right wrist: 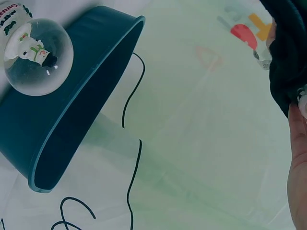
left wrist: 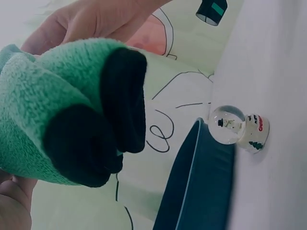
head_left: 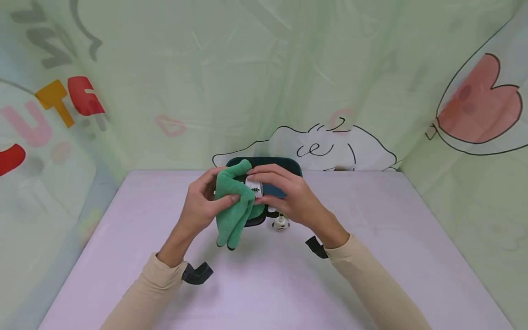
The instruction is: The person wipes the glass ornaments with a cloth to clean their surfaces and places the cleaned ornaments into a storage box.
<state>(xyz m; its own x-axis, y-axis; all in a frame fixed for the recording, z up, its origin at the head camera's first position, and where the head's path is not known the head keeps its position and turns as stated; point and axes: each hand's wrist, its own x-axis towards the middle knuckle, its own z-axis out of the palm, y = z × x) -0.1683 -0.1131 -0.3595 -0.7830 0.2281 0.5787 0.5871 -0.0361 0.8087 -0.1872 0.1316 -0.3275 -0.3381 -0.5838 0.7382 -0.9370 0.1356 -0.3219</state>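
Note:
A green plush cloth (head_left: 235, 201) with a dark underside hangs folded from my left hand (head_left: 202, 201), its thumb pressed on the front. My right hand (head_left: 288, 192) pinches a white piece printed with a small green tree (head_left: 255, 189), which looks like a snow globe base; the cloth hides the rest of it. Both hands are raised over a dark teal basin (head_left: 290, 164). In front of the basin a snow globe (head_left: 281, 223) with a snowman inside stands on the table, seen closer in the left wrist view, where the cloth (left wrist: 57, 86) covers most of the left hand.
The basin (left wrist: 211, 172) sits by the back edge of the lilac-covered table (head_left: 371, 256), close to the snow globe. A printed curtain (head_left: 185, 82) rises behind and on both sides. A black wrist mount (head_left: 197, 274) juts from the left sleeve.

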